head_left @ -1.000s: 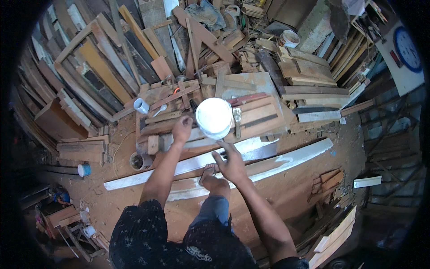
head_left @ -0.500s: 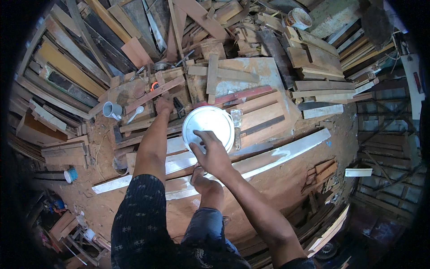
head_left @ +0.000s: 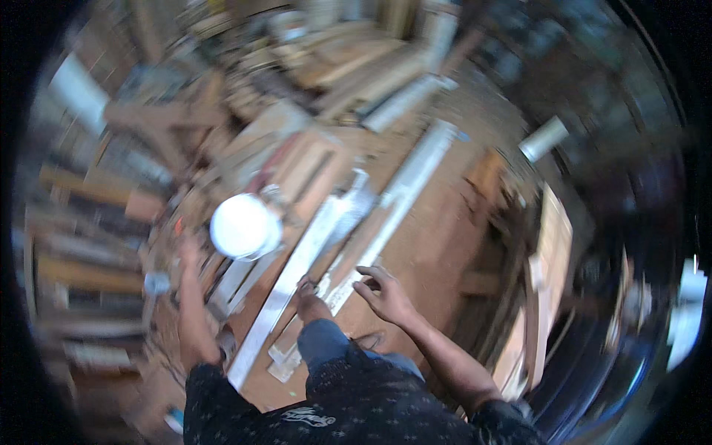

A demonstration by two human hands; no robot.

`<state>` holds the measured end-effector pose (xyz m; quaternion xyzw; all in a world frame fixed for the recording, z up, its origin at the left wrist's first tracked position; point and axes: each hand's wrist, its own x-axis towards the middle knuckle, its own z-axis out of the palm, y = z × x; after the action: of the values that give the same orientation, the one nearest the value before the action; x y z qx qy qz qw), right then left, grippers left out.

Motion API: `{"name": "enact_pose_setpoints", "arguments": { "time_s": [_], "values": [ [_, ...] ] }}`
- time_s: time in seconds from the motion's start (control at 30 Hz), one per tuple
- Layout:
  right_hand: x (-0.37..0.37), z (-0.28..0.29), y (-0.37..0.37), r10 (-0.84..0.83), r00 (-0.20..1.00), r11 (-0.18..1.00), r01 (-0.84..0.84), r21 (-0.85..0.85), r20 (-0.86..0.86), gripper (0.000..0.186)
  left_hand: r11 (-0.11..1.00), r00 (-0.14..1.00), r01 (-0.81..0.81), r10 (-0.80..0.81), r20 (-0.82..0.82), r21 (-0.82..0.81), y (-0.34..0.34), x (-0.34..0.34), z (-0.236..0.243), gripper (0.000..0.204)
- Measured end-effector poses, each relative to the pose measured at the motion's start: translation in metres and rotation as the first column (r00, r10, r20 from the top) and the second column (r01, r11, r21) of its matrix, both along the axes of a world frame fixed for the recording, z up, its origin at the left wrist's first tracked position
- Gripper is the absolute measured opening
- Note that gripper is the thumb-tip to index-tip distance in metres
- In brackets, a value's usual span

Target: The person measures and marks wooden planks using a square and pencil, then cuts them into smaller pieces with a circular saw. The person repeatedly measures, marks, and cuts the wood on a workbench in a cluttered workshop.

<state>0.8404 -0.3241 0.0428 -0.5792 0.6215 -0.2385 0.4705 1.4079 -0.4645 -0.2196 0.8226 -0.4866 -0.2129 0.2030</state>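
The fingers (head_left: 368, 272) of the person's right hand (head_left: 389, 302) are loosely parted and a little curled, with nothing visible in their hold; the hand hangs in the air, well apart from the white bucket (head_left: 241, 226) and to its lower right, perhaps held out simply for balance. To the bucket's left, the left hand (head_left: 190, 248) reaches out beside a small orange item (head_left: 178, 225) (motion blur smears both), and whether its fingers are open or gripping, or even touching that item, one cannot tell. The bucket stands upright among the wood pieces, probably because they offer a raised spot within easy reach. Its top shows as a blank bright disc, so lid and contents cannot be told apart. Left of the bucket and lower down is a pale cup (head_left: 156, 282), its inside too blurred to read; below the bucket, a greyish container (head_left: 226, 343) sits partly behind the left forearm, contents unclear. To the bucket's lower right lies a long white board (head_left: 278, 300), and beyond it a patchy white-and-brown board (head_left: 408, 189), roughly side by side, likely so that both faces can be reached.
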Motion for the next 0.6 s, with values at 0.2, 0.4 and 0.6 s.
{"name": "enact_pose_setpoints", "arguments": {
  "time_s": [0.2,0.4,0.6],
  "values": [
    [-0.150,0.023,0.138,-0.383,0.922,0.921,0.386,-0.056,0.057,0.045,0.957,0.926,-0.214,0.135,-0.352,-0.197,0.030,-0.174,0.195,0.075],
    [-0.292,0.052,0.329,-0.786,0.594,0.574,0.804,-0.154,0.172,0.046,0.709,0.708,0.532,-0.673,-0.216,-0.463,0.101,-0.472,0.220,0.047],
    [-0.347,0.076,0.441,-0.925,0.346,0.298,0.917,-0.267,0.156,0.052,0.002,-0.008,0.976,-0.999,-0.044,-0.217,0.290,-0.778,0.293,0.051]
  ]
}}
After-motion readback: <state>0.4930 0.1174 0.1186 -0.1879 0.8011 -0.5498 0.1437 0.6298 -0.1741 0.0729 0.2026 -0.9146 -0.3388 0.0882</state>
